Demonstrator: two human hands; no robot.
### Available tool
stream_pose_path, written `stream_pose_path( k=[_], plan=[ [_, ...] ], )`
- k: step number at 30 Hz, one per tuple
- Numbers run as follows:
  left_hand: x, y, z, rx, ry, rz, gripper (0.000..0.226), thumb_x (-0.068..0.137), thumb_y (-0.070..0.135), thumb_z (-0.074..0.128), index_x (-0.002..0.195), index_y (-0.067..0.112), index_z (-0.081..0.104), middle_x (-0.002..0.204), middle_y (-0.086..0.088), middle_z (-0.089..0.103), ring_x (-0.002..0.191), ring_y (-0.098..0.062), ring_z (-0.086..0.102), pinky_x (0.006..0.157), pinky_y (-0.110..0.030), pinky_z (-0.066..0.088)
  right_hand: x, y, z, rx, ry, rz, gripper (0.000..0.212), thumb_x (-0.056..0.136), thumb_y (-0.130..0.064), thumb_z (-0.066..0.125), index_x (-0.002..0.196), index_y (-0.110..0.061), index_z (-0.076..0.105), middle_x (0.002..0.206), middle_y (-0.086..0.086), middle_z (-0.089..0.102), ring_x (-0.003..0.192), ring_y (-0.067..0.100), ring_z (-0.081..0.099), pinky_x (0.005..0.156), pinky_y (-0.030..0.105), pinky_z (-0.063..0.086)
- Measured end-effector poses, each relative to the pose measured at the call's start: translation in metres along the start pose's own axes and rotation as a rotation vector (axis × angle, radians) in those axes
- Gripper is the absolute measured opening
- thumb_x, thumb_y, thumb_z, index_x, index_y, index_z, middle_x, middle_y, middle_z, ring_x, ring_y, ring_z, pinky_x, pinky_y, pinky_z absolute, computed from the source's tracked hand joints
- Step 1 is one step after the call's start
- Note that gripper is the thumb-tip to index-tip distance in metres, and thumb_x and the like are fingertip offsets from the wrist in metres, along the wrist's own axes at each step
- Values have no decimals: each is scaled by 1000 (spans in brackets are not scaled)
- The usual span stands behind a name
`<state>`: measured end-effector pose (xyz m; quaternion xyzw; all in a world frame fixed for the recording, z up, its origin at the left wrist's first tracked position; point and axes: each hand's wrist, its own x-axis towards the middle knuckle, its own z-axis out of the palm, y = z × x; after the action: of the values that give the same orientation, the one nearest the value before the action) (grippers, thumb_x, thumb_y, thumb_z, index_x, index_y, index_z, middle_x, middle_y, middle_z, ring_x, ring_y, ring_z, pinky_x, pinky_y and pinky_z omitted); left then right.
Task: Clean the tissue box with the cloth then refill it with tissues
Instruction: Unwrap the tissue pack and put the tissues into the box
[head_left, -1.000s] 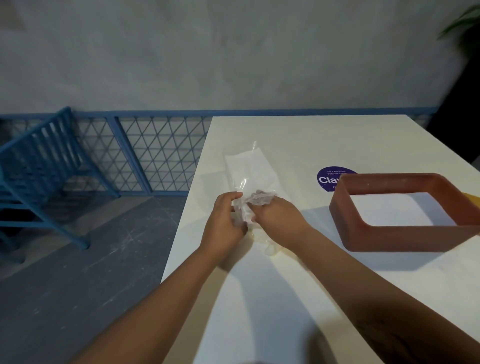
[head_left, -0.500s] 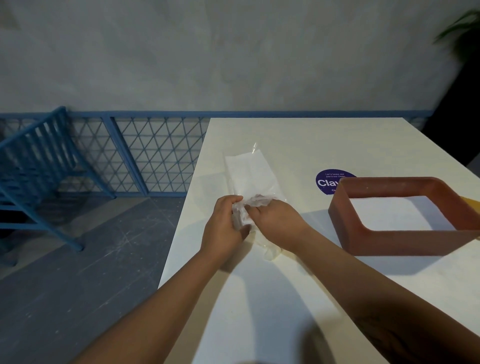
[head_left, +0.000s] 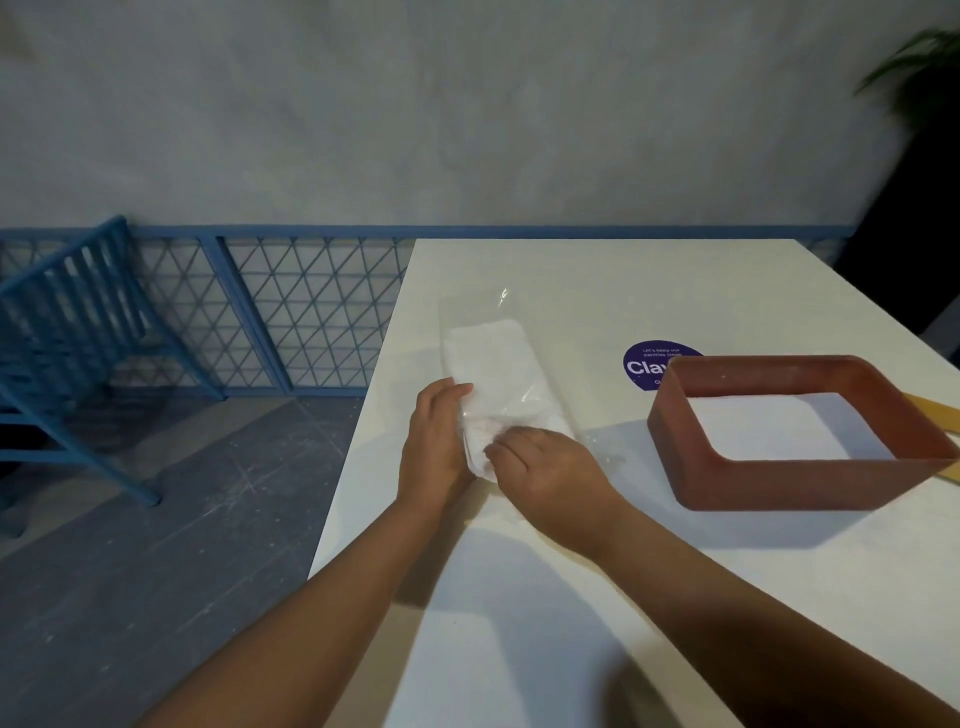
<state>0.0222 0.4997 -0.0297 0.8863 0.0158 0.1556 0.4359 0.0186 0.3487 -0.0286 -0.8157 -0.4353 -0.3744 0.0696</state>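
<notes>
A pack of white tissues (head_left: 493, 364) in clear plastic wrap lies on the white table (head_left: 597, 597), near its left edge. My left hand (head_left: 434, 441) holds the pack's near left side. My right hand (head_left: 550, 467) pinches the near end of the wrap and tissues. To the right stands the reddish-brown tissue box (head_left: 800, 483), an open rectangular frame with the table showing through it. No cloth is visible.
A round purple sticker (head_left: 644, 364) sits on the table behind the box. A yellow strip (head_left: 935, 410) pokes out past the box at the right edge. A blue chair (head_left: 72, 332) and blue lattice railing (head_left: 306, 312) stand left of the table.
The bunched near end of the wrap has been pulled down and flattened. Both hands have shifted slightly toward me along the pack.
</notes>
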Motion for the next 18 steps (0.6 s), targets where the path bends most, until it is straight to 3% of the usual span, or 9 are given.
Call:
stream_pose_path(
  k=[3,6,8,12,15,16,18],
  plan=[
    [-4,-6,-1,5,-11,62,50,82,9,61,129,20,47,142,2,35,125,-11,40,96,-21,32,-15,-6,-8,80,-8,72,18,81,-14,59,91,-4,69,89,13,71,83,26,68,78,35,57],
    [-7,-13,0,11,-30,94,59,76,8,69,129,22,46,141,4,34,120,-4,39,92,-19,33,-20,-3,-9,123,-179,197,55,71,-36,67,116,-7,56,108,11,67,100,26,63,93,39,51],
    [-9,-12,1,22,-35,69,61,75,7,70,129,23,44,142,6,33,120,-4,40,90,-19,33,-19,0,-2,38,-266,225,66,68,-35,72,121,-6,47,111,15,65,104,30,62,94,43,50],
    [-11,-6,4,118,-19,94,56,79,12,67,128,26,44,144,6,33,125,-9,39,94,-22,35,-13,4,4,-33,-230,197,45,61,-12,79,104,-2,66,95,18,70,90,32,68,79,41,57],
    [-8,6,0,334,63,169,24,91,27,48,105,47,54,135,13,46,122,-14,45,98,-31,38,-15,0,-8,9,-119,169,31,69,-11,71,100,-5,69,92,14,72,88,28,70,75,37,58],
    [-6,7,-1,373,83,166,19,91,35,43,100,47,56,130,17,49,119,-12,48,95,-31,38,-17,-2,-13,15,-90,172,28,73,-11,67,100,-6,70,93,13,72,88,27,70,75,36,58],
    [-7,8,0,329,98,163,30,87,43,36,108,37,57,129,17,50,118,-11,48,92,-27,35,-23,-6,-26,43,-52,197,26,82,-13,53,100,-8,71,96,11,73,90,24,70,76,34,57]
  ],
)
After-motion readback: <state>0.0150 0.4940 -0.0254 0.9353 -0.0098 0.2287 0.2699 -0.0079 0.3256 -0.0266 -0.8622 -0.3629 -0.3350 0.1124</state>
